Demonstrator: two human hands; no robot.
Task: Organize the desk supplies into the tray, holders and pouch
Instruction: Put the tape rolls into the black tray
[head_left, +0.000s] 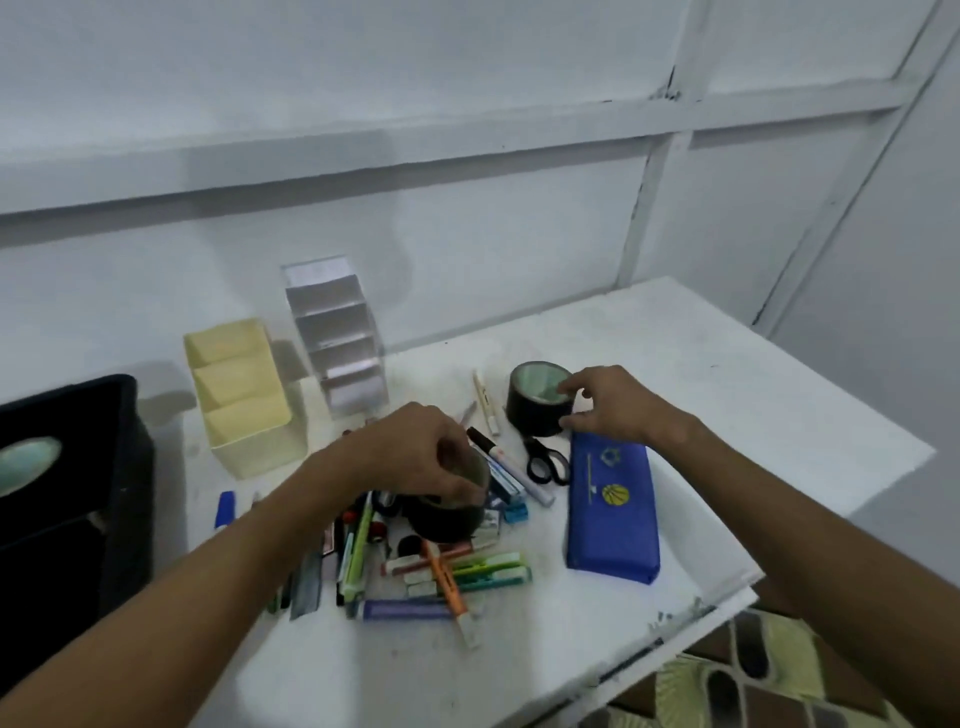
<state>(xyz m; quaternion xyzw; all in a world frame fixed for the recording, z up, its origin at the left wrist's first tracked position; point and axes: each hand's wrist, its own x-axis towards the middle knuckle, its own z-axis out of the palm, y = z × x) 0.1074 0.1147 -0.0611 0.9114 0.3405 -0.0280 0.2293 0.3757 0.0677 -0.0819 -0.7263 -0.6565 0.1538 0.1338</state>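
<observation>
My left hand (415, 449) grips the rim of a black tape roll (447, 519) that sits over a heap of pens, markers and highlighters (415, 566) in the middle of the white table. My right hand (605, 402) grips a second black tape roll (535, 402) farther back, fingers on its top rim and thumb at its side. A blue zip pouch (613, 512) lies closed just under that hand. Black scissors (548, 462) lie between the pouch and the markers.
A yellow stepped holder (241, 400) and a clear stepped holder (340, 338) stand at the back left. A black tray (72, 499) at the far left holds another tape roll (26, 465). A blue marker (224, 510) lies near it. The table edge (675, 644) runs close on the right.
</observation>
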